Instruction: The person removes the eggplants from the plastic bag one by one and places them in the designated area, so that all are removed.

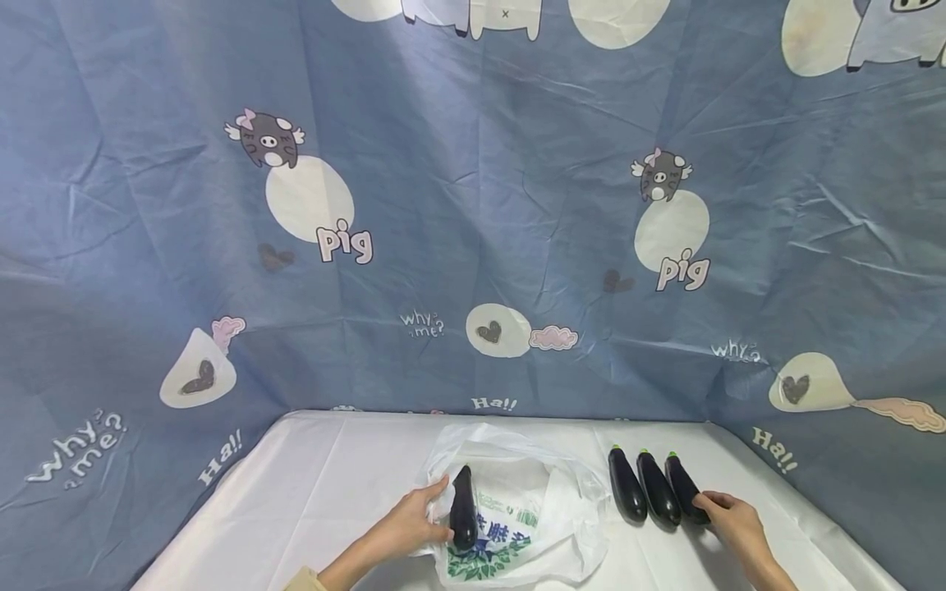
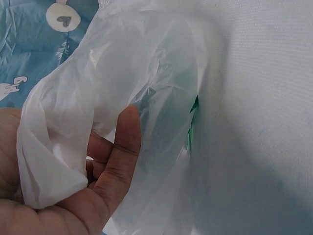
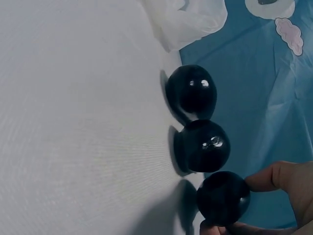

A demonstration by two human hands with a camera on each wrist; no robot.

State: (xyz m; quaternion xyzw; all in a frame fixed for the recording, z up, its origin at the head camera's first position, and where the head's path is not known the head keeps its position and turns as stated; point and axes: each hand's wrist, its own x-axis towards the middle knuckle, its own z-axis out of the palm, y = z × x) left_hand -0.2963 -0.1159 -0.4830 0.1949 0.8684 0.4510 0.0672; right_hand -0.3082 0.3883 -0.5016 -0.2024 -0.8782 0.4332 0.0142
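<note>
A white plastic bag (image 1: 572, 529) with blue and green print lies spread on the table, its mouth held wide. One dark eggplant (image 1: 463, 513) is inside its left part. My left hand (image 1: 414, 521) grips the bag's left edge; in the left wrist view the thin plastic (image 2: 63, 142) drapes over the hand and its fingers curve inside. On the right, my right hand (image 1: 739, 529) holds the rounded end of the rightmost eggplant (image 3: 223, 198) between thumb and fingers. Beside it lie a middle eggplant (image 1: 658, 491) and a left eggplant (image 1: 626, 486), green stem ends pointing away.
The white-covered table (image 1: 310, 468) ends at a blue curtain (image 1: 414, 271) printed with pigs, which hangs behind it and along both sides. The bag's right edge comes near the left eggplant of the row.
</note>
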